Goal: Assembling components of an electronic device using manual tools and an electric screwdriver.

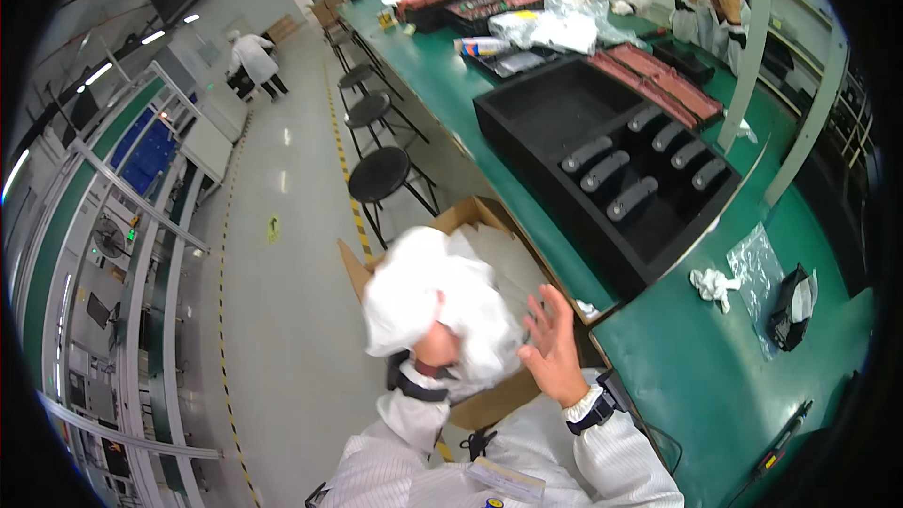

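Note:
My left hand (436,346) is raised over an open cardboard box (497,404), its fingers mostly behind a bunched white plastic bag (414,282). The bag looks gripped by that hand and is smeared by motion. To its right, my right hand (555,350) has its fingers spread and holds nothing; it is beside the bag, near the table edge. White sheet material (503,259) shows inside the box at its far end.
On the green table (649,357) stands a black foam case (555,198) with several grey curved parts. A crumpled white cloth (715,288), a clear bag (755,268), a small black box (795,309) and a screwdriver (783,442) lie right. Stools (381,174) line the aisle; several people work farther off.

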Tool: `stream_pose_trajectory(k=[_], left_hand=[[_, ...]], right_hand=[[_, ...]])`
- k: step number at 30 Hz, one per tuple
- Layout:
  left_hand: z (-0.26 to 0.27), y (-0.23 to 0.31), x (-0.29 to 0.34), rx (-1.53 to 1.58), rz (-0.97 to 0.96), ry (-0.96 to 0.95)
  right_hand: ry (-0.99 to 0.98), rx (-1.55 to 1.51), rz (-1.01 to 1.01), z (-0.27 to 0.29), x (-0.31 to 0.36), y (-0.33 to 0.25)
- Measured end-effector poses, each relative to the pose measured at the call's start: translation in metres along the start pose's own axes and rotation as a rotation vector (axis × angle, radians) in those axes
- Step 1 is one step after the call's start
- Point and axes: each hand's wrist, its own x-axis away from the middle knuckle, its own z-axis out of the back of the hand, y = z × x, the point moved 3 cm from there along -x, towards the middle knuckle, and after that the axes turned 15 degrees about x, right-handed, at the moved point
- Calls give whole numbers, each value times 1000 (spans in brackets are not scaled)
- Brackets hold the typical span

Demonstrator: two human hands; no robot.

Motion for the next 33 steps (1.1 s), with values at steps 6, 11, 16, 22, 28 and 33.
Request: stream_pose_trajectory(k=[6, 11, 16, 22, 28, 33], left_hand=[[-64, -40, 36, -342, -324, -339], [-62, -57, 57, -86, 58, -474], [-43, -73, 81, -419, 28, -763], [-29, -60, 120, -319, -105, -598], [7, -85, 109, -26, -28, -39], [6, -112, 95, 605, 247, -70]], right_hand=[[-234, -757, -400, -19, 23, 34], [-65, -921, -324, 18, 27, 1], [120, -351, -460, 8, 26, 23], [165, -78, -159, 0, 12, -23], [251, -89, -139, 16, 5, -35], [363, -494, -323, 22, -19, -60]])
